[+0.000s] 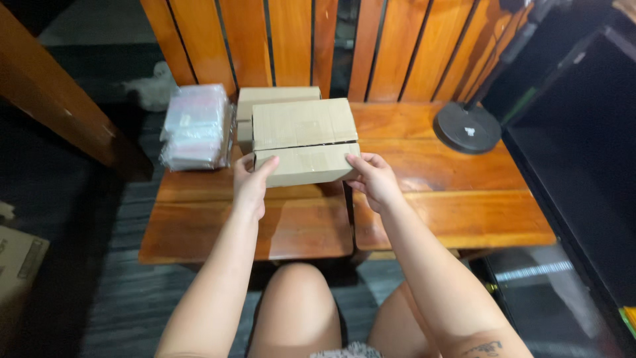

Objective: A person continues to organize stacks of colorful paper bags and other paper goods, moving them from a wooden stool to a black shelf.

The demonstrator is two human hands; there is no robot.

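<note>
Both hands, left hand [250,180] and right hand [372,176], grip a shut cardboard box [303,140].

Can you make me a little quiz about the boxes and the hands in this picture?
1. True or false: both hands touch the front cardboard box.
2. What lies left of the boxes? A) a stack of clear plastic packets B) a red ball C) a book
3. What round black thing sits at the right on the wooden bench?

Key:
1. True: the left hand and the right hand grip its near corners.
2. A
3. A stand base with a pole going up. A second box sits behind the first.
</note>
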